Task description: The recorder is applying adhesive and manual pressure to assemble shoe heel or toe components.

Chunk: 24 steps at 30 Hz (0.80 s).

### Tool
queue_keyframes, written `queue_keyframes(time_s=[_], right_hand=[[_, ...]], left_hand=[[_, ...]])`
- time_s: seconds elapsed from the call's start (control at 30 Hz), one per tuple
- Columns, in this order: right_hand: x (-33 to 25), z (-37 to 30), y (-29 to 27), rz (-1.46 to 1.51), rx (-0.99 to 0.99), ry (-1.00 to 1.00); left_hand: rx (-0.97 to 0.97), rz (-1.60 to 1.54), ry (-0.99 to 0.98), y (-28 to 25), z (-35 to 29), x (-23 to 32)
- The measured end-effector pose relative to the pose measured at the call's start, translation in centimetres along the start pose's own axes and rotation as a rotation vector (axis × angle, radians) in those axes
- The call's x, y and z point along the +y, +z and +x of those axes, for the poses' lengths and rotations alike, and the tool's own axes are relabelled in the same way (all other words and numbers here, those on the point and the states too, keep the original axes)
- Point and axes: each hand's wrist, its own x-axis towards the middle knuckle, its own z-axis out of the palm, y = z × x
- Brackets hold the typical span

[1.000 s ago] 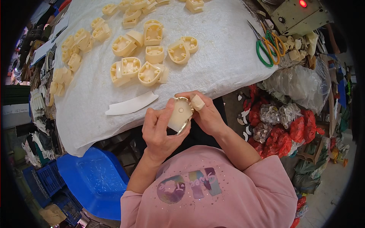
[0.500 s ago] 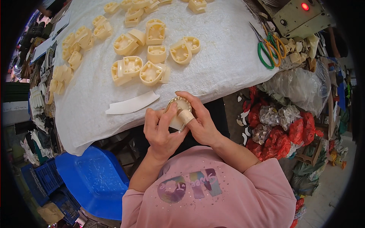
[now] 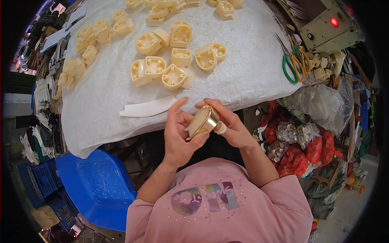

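In front of my chest, both hands are round a gold-covered shoe heel (image 3: 208, 121), tilted, with its shiny gold side toward my right. My left hand (image 3: 177, 135) supports its lower end with the thumb, while the index finger is raised and slightly blurred. My right hand (image 3: 236, 127) grips the upper and right side; a beige wrap circles its thumb. A curved white strip (image 3: 148, 107) lies on the table edge just beyond my left fingers. Farther off sit several cream plastic heels (image 3: 174, 77), hollow with small posts inside.
A white sheet (image 3: 243, 60) covers the table. Scissors with green (image 3: 288, 67) and orange (image 3: 299, 69) handles lie at its right edge, near a metal box (image 3: 326, 28) with a red light. Red bags (image 3: 293, 158) are below right; a blue plastic chair (image 3: 97, 190) stands left.
The heel has turned from showing its pleated gold rim and pale face to showing its glossy gold side. My left fingers have lifted partly off it. The view has shifted slightly.
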Motion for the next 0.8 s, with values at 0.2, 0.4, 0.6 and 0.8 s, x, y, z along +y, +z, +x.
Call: queue_keyframes(time_s=[0.2, 0.4, 0.6, 0.8], right_hand=[[-1.7, 0.7, -0.1, 0.41, 0.33, 0.269], [-1.8, 1.0, 0.7, 0.508, 0.294, 0.436], [-1.4, 1.0, 1.4, 0.517, 0.244, 0.51], [-0.7, 0.5, 2.1, 0.51, 0.277, 0.542]], left_hand=[[-0.264, 0.035, -0.006, -1.0, -0.7, -0.7], [-0.113, 0.397, 0.509, -0.9, -0.3, -0.4], [-0.042, 0.528, 0.621, -0.5, -0.7, -0.4], [0.005, 0.811, 0.83, -0.3, -0.3, 0.0]])
